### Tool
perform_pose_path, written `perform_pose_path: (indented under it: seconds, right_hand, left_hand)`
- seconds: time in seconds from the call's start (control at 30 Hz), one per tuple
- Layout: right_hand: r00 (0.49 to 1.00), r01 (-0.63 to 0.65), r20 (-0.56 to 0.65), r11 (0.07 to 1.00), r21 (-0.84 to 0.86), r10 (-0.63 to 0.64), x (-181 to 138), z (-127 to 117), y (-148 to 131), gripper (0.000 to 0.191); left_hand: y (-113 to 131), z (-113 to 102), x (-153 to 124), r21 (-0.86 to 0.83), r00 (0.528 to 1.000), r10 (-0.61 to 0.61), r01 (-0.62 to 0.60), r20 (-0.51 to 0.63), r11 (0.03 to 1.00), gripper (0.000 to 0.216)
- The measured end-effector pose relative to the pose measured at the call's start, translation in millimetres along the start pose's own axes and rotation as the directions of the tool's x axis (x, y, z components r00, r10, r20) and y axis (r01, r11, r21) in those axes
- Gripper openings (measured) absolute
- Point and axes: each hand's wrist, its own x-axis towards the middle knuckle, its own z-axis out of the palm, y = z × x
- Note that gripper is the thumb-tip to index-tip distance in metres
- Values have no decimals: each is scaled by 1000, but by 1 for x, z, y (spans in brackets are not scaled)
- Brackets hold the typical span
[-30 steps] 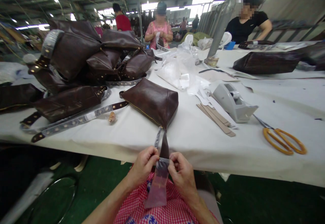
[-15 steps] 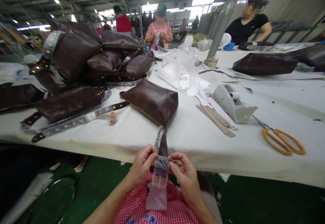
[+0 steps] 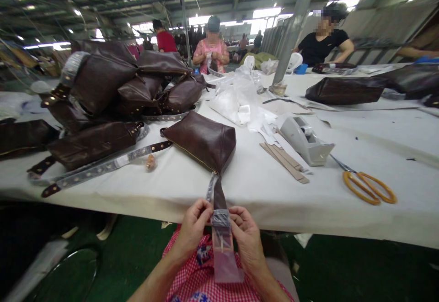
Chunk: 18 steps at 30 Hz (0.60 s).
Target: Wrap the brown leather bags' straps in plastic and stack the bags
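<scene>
A dark brown leather bag (image 3: 206, 140) lies near the table's front edge, its strap (image 3: 219, 197) hanging over toward my lap. Around the strap's end sits a clear plastic sleeve (image 3: 227, 265), gathered in folds at its upper edge. My left hand (image 3: 195, 223) pinches the left side of those folds between thumb and finger. On the opposite side my right hand (image 3: 247, 234) grips the sleeve's edge with curled fingers. The loose lower part of the sleeve hangs over a red checked apron (image 3: 192, 272). A narrow plastic-wrapped strip (image 3: 211, 187) runs beside the strap.
Brown bags (image 3: 106, 78) are heaped at the left, beside a studded strap (image 3: 109, 167). Right of the bag lie card strips (image 3: 284, 162), a grey tape dispenser (image 3: 305, 140) and orange-handled scissors (image 3: 368, 185). Crumpled plastic (image 3: 236, 101) lies behind. Other people work across the table.
The view has shifted slightly, so the table things sit a little further left. The sleeve's loose end has swung to the right. Both hands keep their hold.
</scene>
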Motion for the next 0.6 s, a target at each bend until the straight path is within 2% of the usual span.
perform_pose_path:
  seconds: [0.2, 0.4, 0.5, 0.6]
  right_hand:
    - [997, 82, 7, 994, -69, -82, 3, -2, -2, 36]
    - [991, 136, 2, 983, -122, -137, 8, -3, -6, 32]
    - [998, 56, -17, 982, -178, -60, 2, -5, -15, 29]
    - [996, 60, 77, 933, -354, -35, -10, -4, -25, 39]
  left_hand:
    - [-7, 3, 2, 25, 996, 78, -78, -37, 997, 21]
    - [-7, 5, 2, 59, 994, 104, -101, -42, 993, 19]
    - [-4, 5, -2, 183, 992, 126, -120, -18, 976, 19]
    - [2, 6, -4, 386, 977, 213, -208, 32, 899, 19]
